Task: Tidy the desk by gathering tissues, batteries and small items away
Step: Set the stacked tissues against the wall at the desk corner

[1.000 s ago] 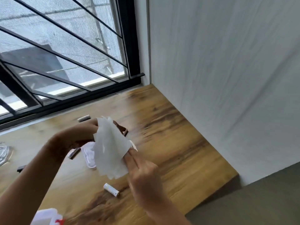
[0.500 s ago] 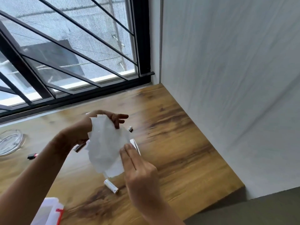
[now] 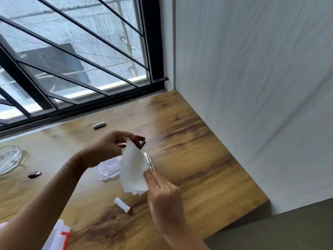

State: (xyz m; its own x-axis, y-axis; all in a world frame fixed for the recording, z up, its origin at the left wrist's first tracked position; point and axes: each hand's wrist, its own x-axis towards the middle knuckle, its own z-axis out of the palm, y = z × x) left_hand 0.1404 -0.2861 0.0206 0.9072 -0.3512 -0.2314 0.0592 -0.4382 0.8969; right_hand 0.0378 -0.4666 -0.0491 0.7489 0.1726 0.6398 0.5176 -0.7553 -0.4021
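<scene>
A white tissue (image 3: 133, 168) hangs above the wooden desk (image 3: 189, 159), held between both hands. My left hand (image 3: 110, 147) pinches its top corner. My right hand (image 3: 162, 193) pinches its lower right edge. Below the tissue a white battery (image 3: 122, 205) lies on the desk. Another battery (image 3: 99, 125) lies near the window. A small clear plastic case (image 3: 109, 168) sits behind the tissue, partly hidden. A small dark item (image 3: 142, 143) lies just beyond my left fingers.
A glass ashtray (image 3: 9, 159) stands at the left edge, with a small black and red item (image 3: 35, 174) beside it. A white box with red trim (image 3: 57, 237) is at the bottom left. A barred window runs along the back, a white wall along the right.
The tissue has been drawn narrower and folded in between my hands. The view has shifted, so the battery by the window and the ashtray show more fully.
</scene>
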